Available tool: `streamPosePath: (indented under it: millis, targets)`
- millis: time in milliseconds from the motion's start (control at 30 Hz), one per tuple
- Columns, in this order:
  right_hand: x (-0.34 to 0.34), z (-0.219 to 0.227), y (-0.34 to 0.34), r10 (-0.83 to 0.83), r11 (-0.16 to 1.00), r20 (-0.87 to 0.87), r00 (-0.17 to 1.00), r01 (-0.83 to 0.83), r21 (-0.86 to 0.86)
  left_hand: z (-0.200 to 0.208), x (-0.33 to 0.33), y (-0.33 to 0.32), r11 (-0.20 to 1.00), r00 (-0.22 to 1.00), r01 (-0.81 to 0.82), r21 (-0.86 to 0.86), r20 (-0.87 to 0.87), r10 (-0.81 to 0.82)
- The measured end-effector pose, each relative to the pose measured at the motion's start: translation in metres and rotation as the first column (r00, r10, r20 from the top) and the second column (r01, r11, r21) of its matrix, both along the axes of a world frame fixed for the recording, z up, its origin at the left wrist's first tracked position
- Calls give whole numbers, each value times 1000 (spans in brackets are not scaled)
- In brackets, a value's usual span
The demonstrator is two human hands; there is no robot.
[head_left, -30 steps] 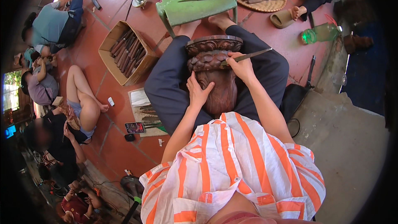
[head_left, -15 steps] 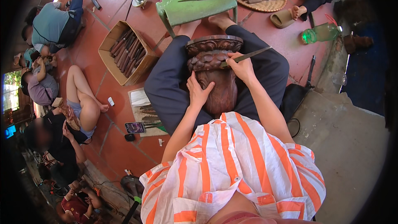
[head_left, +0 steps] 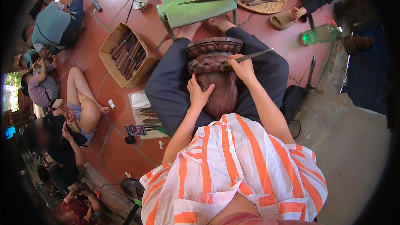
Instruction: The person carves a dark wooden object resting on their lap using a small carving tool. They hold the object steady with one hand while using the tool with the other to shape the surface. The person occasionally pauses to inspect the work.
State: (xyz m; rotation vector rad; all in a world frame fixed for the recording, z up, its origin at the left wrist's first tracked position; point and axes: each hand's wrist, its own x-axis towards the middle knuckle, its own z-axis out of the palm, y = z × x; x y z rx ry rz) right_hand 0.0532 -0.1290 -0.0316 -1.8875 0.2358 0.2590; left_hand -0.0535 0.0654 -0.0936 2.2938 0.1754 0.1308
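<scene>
Right fingers pinch a slim tool, left fingers spread on dark carved wood, phone screen unreadable

Carving — brown; shirt — orange-striped white.

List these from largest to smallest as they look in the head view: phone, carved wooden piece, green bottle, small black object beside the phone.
1. Carved wooden piece
2. Green bottle
3. Phone
4. Small black object

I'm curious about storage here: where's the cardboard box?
In the head view, the box is at upper left, on the floor beside the left knee.
</scene>
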Motion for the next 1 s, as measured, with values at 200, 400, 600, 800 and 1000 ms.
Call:
streamPosePath:
  millis: [200, 400, 600, 800, 1000]
  targets:
    - [-1, -10, -7, 32, 999, 129, 991, -30, -16, 6, 1, -1, 1000, 999, 0, -19, -32, 0]
    - [-7, 1, 10, -50, 991, 183, 982, 72, -113, 4, 0, -2, 1000, 1000, -4, -8, -23, 4]
    - [-6, -2, 5, -113, 993, 199, 973, 118, -13, 1, 0, -2, 1000, 1000, 2, -3, -21, -2]
    - [-15, -6, 18, -82, 976, 339, 937, 145, -165, 3, 1, -2, 1000, 1000, 8, -9, 4, -8]
    - [-14, 4, 11, -119, 987, 225, 967, 141, -82, 3, 1, -1, 1000, 1000, 11, 9, -15, -10]
